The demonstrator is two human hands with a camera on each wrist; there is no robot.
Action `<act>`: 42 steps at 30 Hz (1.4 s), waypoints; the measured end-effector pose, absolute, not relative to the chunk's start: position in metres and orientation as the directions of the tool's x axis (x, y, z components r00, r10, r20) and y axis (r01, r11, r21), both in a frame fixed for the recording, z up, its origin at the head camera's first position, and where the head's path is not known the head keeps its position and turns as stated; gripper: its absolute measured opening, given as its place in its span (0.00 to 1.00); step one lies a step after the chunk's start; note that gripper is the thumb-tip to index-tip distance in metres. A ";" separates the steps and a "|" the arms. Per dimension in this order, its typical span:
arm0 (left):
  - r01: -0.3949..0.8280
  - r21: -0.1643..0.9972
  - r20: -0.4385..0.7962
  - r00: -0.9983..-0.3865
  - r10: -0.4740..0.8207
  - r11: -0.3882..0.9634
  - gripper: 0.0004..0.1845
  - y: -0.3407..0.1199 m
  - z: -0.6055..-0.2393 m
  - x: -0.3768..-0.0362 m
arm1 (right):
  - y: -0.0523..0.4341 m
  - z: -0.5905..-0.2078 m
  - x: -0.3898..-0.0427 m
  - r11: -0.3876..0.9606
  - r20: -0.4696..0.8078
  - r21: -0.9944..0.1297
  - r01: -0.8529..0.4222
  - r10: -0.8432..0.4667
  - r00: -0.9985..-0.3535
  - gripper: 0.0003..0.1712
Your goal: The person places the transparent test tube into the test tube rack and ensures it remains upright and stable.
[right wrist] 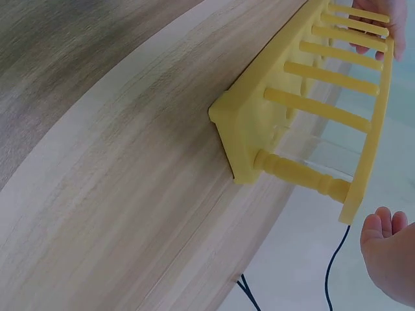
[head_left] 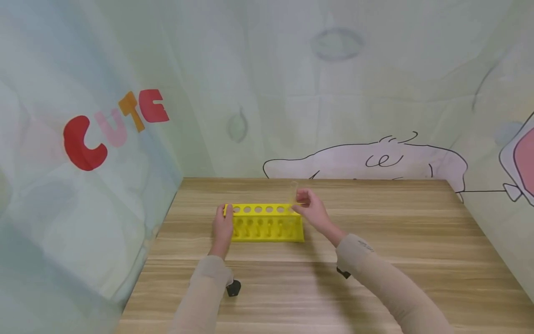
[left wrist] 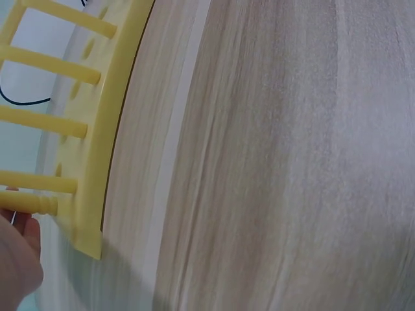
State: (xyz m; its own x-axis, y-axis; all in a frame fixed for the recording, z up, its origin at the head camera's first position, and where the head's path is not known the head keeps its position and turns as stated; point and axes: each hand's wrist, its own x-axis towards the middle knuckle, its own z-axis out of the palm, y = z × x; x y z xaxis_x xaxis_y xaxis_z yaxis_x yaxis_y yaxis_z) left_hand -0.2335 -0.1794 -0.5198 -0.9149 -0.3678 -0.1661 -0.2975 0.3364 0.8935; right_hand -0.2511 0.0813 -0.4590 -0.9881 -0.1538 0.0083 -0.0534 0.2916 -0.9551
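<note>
A yellow test tube rack (head_left: pixel 267 236) stands upright on the table, a row of round holes along its top plate. My left hand (head_left: pixel 223 226) grips the rack's left end, thumb at the front of the top plate. In the left wrist view part of that hand (left wrist: pixel 18 259) shows beside the end post. At the rack's right end my right hand (head_left: pixel 314 211) pinches a clear test tube (head_left: pixel 294 189), which rises above the last hole. Through the rack in the right wrist view, the tube's lower part (right wrist: pixel 332 155) shows faintly below the top plate.
The rack rests on a wood-grain table (head_left: pixel 375 287). Behind and to the left hangs a pale printed cloth (head_left: pixel 250 93) with coloured letters. Dark cables (right wrist: pixel 334 265) show beyond the table edge in the right wrist view.
</note>
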 end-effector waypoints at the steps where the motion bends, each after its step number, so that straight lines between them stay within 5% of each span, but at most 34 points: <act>1: -0.293 0.893 -0.160 -0.916 -0.369 0.342 0.33 -0.179 -0.519 -0.233 | 0.083 -0.459 -0.251 0.291 0.006 -0.955 -0.051 -0.153 -0.988 0.25; 15: -0.245 0.914 -0.125 -0.928 -0.351 0.322 0.31 -0.196 -0.516 -0.232 | 0.111 -0.456 -0.253 0.268 0.027 -0.962 -0.060 -0.125 -0.992 0.18; 28: -0.272 0.814 -0.063 -0.920 -0.386 0.514 0.31 -0.224 -0.508 -0.223 | 0.140 -0.455 -0.251 0.375 0.069 -0.921 -0.107 -0.113 -0.991 0.09; 42: -0.240 0.590 0.121 -0.918 -0.378 0.771 0.27 -0.254 -0.506 -0.213 | 0.186 -0.462 -0.251 0.476 0.172 -0.861 -0.178 -0.056 -0.983 0.12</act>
